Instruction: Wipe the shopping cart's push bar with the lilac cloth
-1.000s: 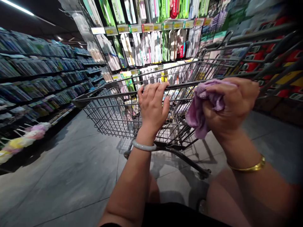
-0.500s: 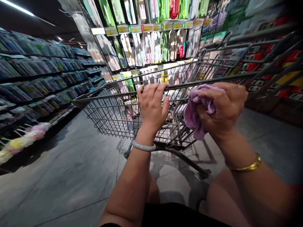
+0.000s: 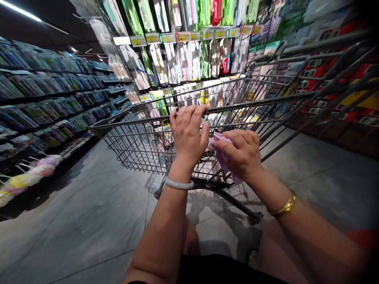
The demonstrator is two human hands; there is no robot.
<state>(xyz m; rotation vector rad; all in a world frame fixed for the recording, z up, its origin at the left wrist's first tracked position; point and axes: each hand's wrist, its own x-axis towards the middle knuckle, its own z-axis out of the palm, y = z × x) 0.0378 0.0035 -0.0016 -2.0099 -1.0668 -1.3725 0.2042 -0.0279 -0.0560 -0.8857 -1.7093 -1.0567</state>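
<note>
A dark metal shopping cart point(image 3: 136, 152) stands sideways in front of me. My left hand point(image 3: 189, 132), with a grey bangle at the wrist, is closed over the cart's upper rail, fingers curled across it. Just right of it, my right hand point(image 3: 242, 152), with a gold bangle, grips a crumpled purple cloth point(image 3: 222, 148). The cloth lies against or close to the wire side below the rail; whether it touches the wires I cannot tell. Part of the cloth hangs below the fingers.
Behind the cart rises a display rack of packaged toothbrushes point(image 3: 191, 61). Long shelves of packets point(image 3: 44, 94) run along the left, with pastel puffs point(image 3: 26, 179) low down. Red packages point(image 3: 314, 79) fill the right side. The cart's wheeled leg point(image 3: 237, 205) rests on the grey floor point(image 3: 97, 221).
My right hand has moved left and down with the purple cloth, from the upper rail to the wire side. My left hand stays on the rail.
</note>
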